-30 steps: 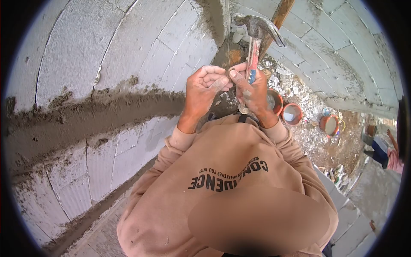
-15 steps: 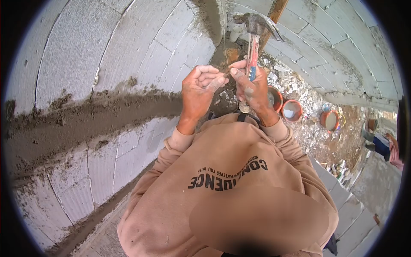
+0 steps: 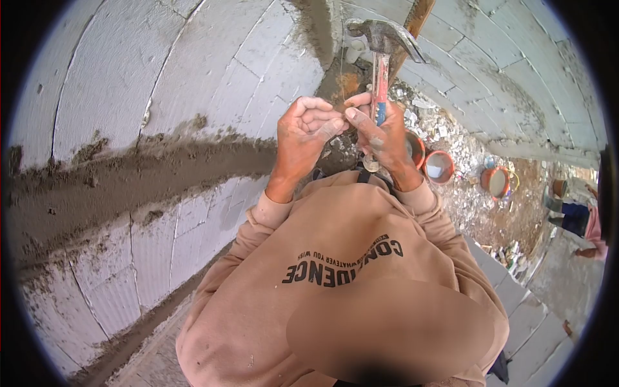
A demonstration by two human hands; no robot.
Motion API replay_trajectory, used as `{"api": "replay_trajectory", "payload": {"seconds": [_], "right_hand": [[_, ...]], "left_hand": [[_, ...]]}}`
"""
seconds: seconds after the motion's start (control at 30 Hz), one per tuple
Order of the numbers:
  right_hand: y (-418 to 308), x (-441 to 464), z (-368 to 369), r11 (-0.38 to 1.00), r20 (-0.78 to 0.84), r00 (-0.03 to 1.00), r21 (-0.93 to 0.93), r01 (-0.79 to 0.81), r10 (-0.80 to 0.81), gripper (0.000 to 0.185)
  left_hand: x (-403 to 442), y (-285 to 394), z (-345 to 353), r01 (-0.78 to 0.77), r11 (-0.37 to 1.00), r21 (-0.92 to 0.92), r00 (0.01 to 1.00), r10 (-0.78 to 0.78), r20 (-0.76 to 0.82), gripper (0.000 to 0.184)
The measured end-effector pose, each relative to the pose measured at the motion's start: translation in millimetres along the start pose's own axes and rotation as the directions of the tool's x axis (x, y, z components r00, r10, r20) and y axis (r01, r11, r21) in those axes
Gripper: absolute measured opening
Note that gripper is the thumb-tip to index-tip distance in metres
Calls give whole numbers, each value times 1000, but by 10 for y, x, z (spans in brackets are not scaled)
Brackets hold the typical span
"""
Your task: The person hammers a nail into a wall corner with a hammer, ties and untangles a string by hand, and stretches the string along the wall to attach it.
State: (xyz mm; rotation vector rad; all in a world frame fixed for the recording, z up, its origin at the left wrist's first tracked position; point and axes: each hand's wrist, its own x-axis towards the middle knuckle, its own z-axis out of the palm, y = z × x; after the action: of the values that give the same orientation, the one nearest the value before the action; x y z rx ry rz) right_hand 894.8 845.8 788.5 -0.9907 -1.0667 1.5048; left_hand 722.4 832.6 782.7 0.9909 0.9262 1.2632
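Note:
A claw hammer [image 3: 380, 77] with a worn red and blue handle is tucked in my right hand [image 3: 385, 135], its steel head pointing away from me and the handle end showing below the palm. The thumb and forefinger of that hand pinch together near a thin string [image 3: 343, 61] that runs down from the far wall corner. Close beside them, my left hand [image 3: 304, 132] has its fingers curled and its thumb against the fingertips. The string seems to reach between both hands; what the left fingertips hold is too small to make out.
Pale block walls [image 3: 213, 71] stand around me, with a wet grey mortar band [image 3: 142, 174] along the left one. A wooden post [image 3: 412, 26] leans in the corner. Orange buckets [image 3: 440, 166] sit among rubble [image 3: 467, 206] at right. Another person [image 3: 583, 222] is at the far right.
My fingertips have shifted slightly and the hammer has swayed a little to the left. The person at far right has moved a little.

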Motion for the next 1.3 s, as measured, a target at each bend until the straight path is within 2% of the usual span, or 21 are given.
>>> {"api": "replay_trajectory", "payload": {"seconds": [0.17, 0.37, 0.47, 0.57, 0.67, 0.77, 0.87, 0.97, 1.07, 1.17, 1.3], "right_hand": [[-23, 10, 16, 1000, -32, 999, 11, -14, 15, 21], [-20, 31, -6, 999, -10, 999, -31, -43, 43, 20], [-80, 35, 4, 997, 43, 996, 12, -76, 76, 20], [-164, 47, -37, 993, 102, 988, -37, -114, 117, 17], [-61, 68, -27, 995, 95, 991, -57, -86, 91, 16], [-81, 54, -36, 996, 107, 991, -45, -79, 84, 16], [-98, 52, -56, 990, 131, 982, 26, -141, 136, 16], [-171, 59, -22, 986, 156, 976, 46, -163, 154, 15], [-151, 62, -63, 981, 172, 969, 55, -188, 176, 15], [-85, 64, -82, 988, 129, 982, 52, -148, 140, 18], [-85, 62, -110, 988, 139, 979, 24, -152, 147, 20]], "left_hand": [[-7, -10, -35, -40, 996, 76, 999, 40, 6, 23], [-6, 19, -66, 8, 998, 60, 997, -13, 70, 22], [1, -6, -99, 37, 997, -71, 993, -29, 117, 21], [-13, 13, -69, 55, 995, -82, 995, -47, 90, 21], [-26, -9, -20, -86, 981, 171, 994, 96, -50, 23], [-39, 22, -43, -120, 949, 293, 990, 136, -36, 27], [-31, 31, -94, 37, 999, 8, 996, -38, 78, 31], [0, -56, -171, 244, 930, -274, 960, -192, 203, 32], [-17, -75, -153, 230, 940, -252, 969, -198, 146, 32], [-22, -46, -169, 200, 971, -131, 972, -180, 148, 32], [-33, -1, -50, 73, 997, -26, 997, -73, -2, 34]]}}
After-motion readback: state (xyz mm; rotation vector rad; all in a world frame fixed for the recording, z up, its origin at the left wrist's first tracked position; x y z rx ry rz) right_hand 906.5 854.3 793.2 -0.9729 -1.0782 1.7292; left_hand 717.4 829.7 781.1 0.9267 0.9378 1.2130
